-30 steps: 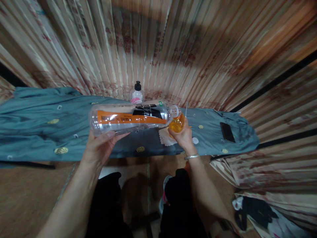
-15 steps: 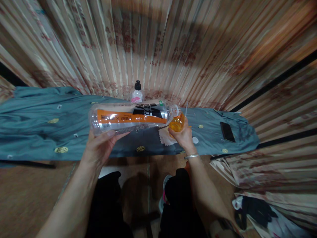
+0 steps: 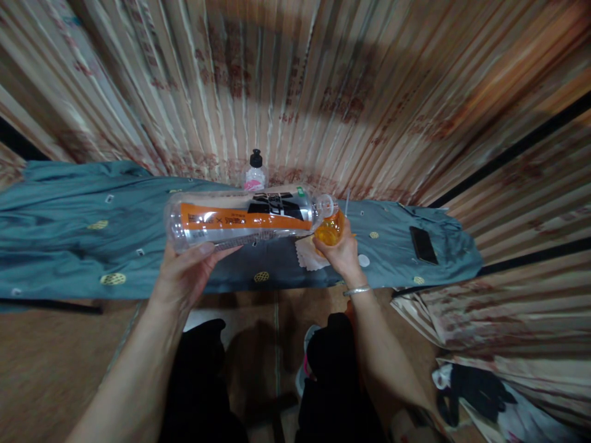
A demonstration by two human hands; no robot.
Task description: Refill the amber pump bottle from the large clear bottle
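A large clear plastic bottle (image 3: 244,216) with an orange and silver label lies nearly level in the air, its open mouth pointing right. My left hand (image 3: 187,267) is wrapped round the underside of its base end. My right hand (image 3: 340,247) holds a small clear cup (image 3: 329,231) with orange liquid, right at the bottle's mouth. A thin pale stick (image 3: 348,203) rises beside the cup. Below the cup a white scallop-edged cloth (image 3: 311,255) lies on the table, and a white round disc (image 3: 364,261) is next to my right wrist.
On the narrow table with a teal cloth (image 3: 124,246), a black-capped bottle (image 3: 255,172) stands at the back and a black phone (image 3: 423,245) lies at the right. A pleated curtain (image 3: 286,92) hangs behind. Dark and white fabric (image 3: 482,394) lies at lower right.
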